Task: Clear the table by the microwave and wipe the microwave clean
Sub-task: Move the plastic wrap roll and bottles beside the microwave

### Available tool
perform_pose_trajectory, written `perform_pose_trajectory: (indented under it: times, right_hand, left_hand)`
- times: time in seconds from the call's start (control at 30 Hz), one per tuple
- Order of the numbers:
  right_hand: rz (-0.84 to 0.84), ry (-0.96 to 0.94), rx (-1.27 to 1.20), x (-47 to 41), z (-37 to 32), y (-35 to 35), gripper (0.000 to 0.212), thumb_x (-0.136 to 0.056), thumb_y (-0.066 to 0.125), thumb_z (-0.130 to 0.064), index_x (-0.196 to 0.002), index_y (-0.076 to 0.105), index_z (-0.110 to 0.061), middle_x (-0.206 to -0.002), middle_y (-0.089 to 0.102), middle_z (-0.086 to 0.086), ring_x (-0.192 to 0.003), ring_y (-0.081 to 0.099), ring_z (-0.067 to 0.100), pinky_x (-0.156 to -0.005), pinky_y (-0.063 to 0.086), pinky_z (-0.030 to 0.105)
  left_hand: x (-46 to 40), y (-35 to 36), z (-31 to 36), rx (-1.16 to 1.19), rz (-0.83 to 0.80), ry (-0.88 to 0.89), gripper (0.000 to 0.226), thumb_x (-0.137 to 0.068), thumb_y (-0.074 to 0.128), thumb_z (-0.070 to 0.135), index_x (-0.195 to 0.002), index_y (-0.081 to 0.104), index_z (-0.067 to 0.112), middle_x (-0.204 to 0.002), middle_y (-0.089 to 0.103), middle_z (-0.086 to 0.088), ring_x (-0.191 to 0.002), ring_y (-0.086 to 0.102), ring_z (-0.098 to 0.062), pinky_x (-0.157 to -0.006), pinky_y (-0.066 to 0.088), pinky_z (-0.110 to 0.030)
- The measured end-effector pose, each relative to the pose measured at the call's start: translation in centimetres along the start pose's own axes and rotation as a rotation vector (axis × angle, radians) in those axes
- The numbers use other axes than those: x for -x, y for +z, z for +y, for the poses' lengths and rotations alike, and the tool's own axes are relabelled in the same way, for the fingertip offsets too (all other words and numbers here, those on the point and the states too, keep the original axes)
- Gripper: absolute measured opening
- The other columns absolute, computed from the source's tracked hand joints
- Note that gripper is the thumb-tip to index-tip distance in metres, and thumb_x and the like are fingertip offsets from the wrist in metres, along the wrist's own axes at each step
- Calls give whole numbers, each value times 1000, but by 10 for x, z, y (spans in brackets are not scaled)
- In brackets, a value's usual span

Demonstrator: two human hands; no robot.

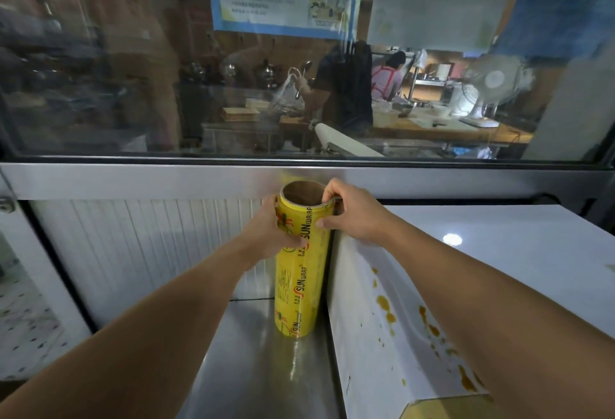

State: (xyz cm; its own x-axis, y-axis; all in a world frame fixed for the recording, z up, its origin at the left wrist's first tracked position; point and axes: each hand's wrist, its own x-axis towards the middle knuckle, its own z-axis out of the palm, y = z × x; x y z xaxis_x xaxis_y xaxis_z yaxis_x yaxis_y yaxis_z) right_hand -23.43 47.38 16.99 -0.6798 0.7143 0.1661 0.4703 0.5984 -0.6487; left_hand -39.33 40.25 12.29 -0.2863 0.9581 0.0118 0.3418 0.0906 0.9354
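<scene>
A tall yellow roll of cling wrap [298, 292] stands upright on the steel table [253, 368], tight against the left side of the white microwave [376, 312]. My left hand [271, 230] grips the roll's upper part from the left. My right hand [352, 214] pinches the roll's top rim, fingers hooked inside the cardboard core and thumb on the outside. Orange-yellow stains [432, 328] spatter the microwave's left side and top edge.
A steel ledge [133, 180] and a glass window [166, 69] run across behind the roll, with a kitchen and people beyond the glass. A white corrugated panel [139, 252] backs the table. A dark-framed glass door [26, 302] stands at the left.
</scene>
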Motion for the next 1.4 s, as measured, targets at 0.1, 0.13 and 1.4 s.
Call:
perform_pose_trajectory:
  times: [0.1, 0.13, 1.4]
  right_hand:
    - [-6, 8, 26, -2, 0, -3, 31, -76, 77, -17, -86, 48, -23, -90, 56, -4, -78, 52, 9, -57, 37, 20]
    - [-5, 10, 35, -3, 0, -5, 31, -75, 78, -17, -86, 48, -23, -94, 58, -3, -83, 54, 13, -60, 40, 21]
    - [-18, 123, 113, 100, -52, -31, 87, -75, 78, -23, -145, 26, -22, -151, 31, 3, -136, 33, 21, -100, 33, 29]
  left_hand:
    - [-1, 2, 0, 4, 11, -2, 88, -67, 79, -5, -136, 30, 18, -116, 55, 2, -97, 53, -6, -62, 42, -12]
    - [-2, 4, -1, 10, 16, -2, 88, -66, 79, -4, -136, 30, 18, -117, 56, 0, -101, 54, -9, -63, 44, -14]
    - [117, -1, 63, -204, 52, -155, 93, -79, 73, 4, -148, 11, 14, -146, 38, -10, -134, 37, -25, -99, 36, -32]
